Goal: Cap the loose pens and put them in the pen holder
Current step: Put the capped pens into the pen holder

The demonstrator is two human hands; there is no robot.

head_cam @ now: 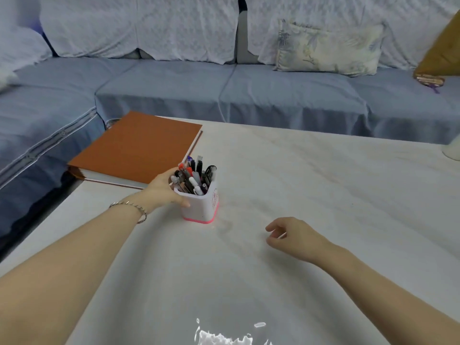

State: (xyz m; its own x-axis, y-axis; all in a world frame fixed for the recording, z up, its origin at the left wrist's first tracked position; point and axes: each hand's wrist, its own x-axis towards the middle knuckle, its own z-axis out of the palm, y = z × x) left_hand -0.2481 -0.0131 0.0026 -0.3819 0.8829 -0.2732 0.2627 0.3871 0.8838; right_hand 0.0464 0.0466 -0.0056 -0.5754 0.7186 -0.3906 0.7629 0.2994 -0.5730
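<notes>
Pen holder [202,207] crammed with pens [196,176]; left hand [161,190] grips its side, right hand [292,235] hangs loosely curled, empty. Risk: a careless pull could tip it.

fingers of the left hand [163,189] disappearing behind the pen holder [201,207], its print blurring past reading, white object [451,150] and brown cushion [443,53] running off the right edge

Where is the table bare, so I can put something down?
The widest bare patch of table runs right of the pen holder to the far edge. Another lies between the forearms. A smaller gap sits between holder and right hand. It is crowded far left, where the book lies and the left hand grips the holder.
</notes>
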